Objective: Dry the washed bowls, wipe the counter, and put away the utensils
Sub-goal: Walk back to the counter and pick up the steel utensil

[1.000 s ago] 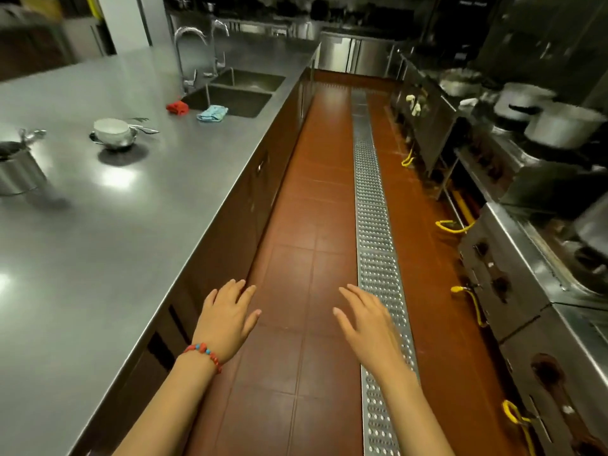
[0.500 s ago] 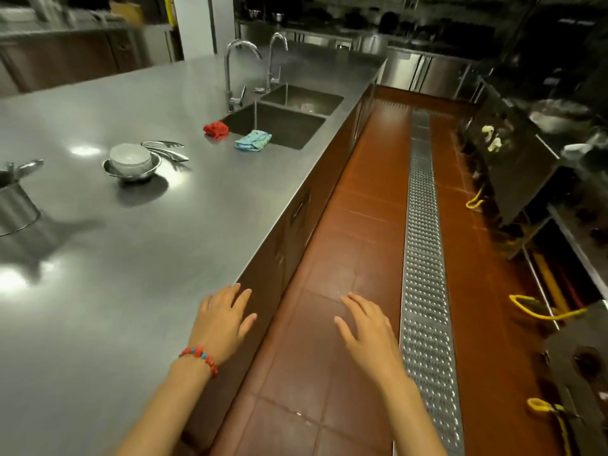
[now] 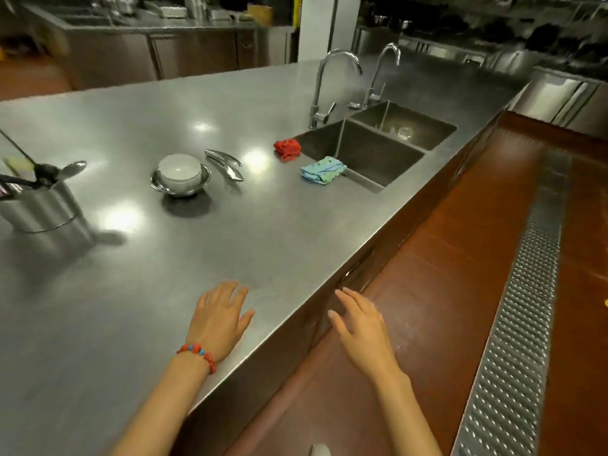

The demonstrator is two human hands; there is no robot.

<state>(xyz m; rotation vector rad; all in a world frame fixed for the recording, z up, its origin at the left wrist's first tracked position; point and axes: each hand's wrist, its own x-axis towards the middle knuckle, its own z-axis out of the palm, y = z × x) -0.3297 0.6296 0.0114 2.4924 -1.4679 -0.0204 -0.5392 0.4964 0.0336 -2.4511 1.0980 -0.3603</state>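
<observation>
Both hands are released and hold nothing. The left hand [image 3: 219,319], fingers spread, is over the near edge of the steel desk [image 3: 269,245]; whether it touches is unclear. The right hand [image 3: 360,327] hangs over the red floor [image 3: 460,258]. Farther left, a white bowl [image 3: 179,169] sits inside a metal bowl [image 3: 158,185], two spoons [image 3: 227,164] just right of them. A steel canister [image 3: 36,209] at far left holds utensils. A red cloth [image 3: 287,149] and blue cloth [image 3: 322,170] lie beside the double sink [image 3: 371,153].
</observation>
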